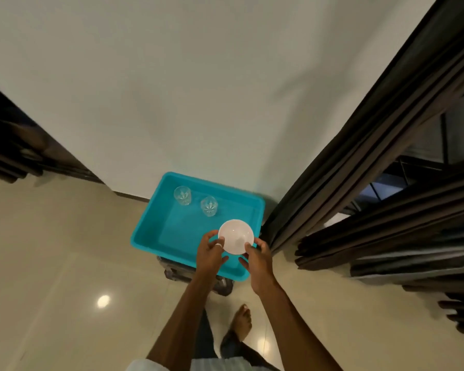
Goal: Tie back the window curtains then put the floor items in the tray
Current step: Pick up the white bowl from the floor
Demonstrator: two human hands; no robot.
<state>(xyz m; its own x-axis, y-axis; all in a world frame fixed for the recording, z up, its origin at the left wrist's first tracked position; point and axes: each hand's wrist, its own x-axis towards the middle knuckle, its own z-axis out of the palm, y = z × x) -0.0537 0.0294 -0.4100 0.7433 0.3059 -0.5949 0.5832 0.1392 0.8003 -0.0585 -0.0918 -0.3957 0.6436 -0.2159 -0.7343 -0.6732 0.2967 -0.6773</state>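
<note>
Home interior, glossy tiled floor [51, 250], dark window curtains [359, 162], plain wall [198, 76]

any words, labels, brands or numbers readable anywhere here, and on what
None: no readable text shows in the head view.
Turquoise tray: plain, no label.
Two glasses: cut pattern only, no lettering.
White bowl held by the left hand and right hand: blank.
Dark curtains: no tags visible.

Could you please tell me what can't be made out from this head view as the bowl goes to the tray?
- Stand under the tray: mostly covered by the tray and the left hand.
- Bowl: whether it touches the tray floor, unclear from above.
- Curtains: tie-back cut off by the edge.
- Floor behind the person: out of view.
</note>
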